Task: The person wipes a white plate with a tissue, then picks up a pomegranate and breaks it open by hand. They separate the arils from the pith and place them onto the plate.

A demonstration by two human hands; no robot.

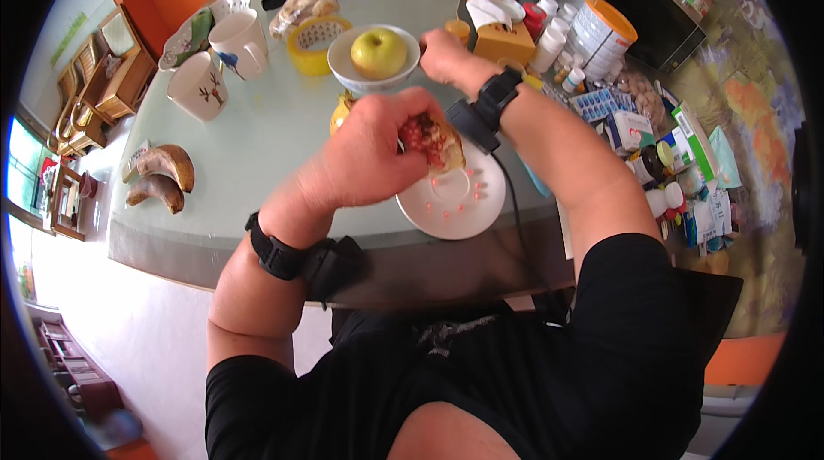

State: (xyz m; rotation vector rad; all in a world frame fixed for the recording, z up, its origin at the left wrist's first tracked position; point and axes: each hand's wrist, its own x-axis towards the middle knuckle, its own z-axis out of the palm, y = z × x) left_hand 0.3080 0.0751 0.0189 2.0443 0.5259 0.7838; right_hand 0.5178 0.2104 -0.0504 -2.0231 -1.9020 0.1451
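Observation:
My left hand [380, 151] grips an opened piece of pomegranate [444, 146], its red seeds and pale inner skin facing right. Below it lies a white plate [473, 209] with several small red spots; whether these are seeds or marks I cannot tell. A yellow-skinned fruit [339, 117], probably another pomegranate, is partly hidden behind my left hand. Farther off, my right hand [449, 58] is at the right rim of a white bowl [370, 83] that holds a yellow-green apple [378, 53]. The right fingertips are hidden, so any grip there is unclear.
Two browned bananas [166, 167] lie at the left, near two white mugs [198, 88] [239, 41]. A roll of yellow tape [309, 64] stands beside the bowl. Medicine bottles [549, 48], blister packs [593, 104] and boxes crowd the right side. A black cable [515, 209] hangs from the right wrist strap.

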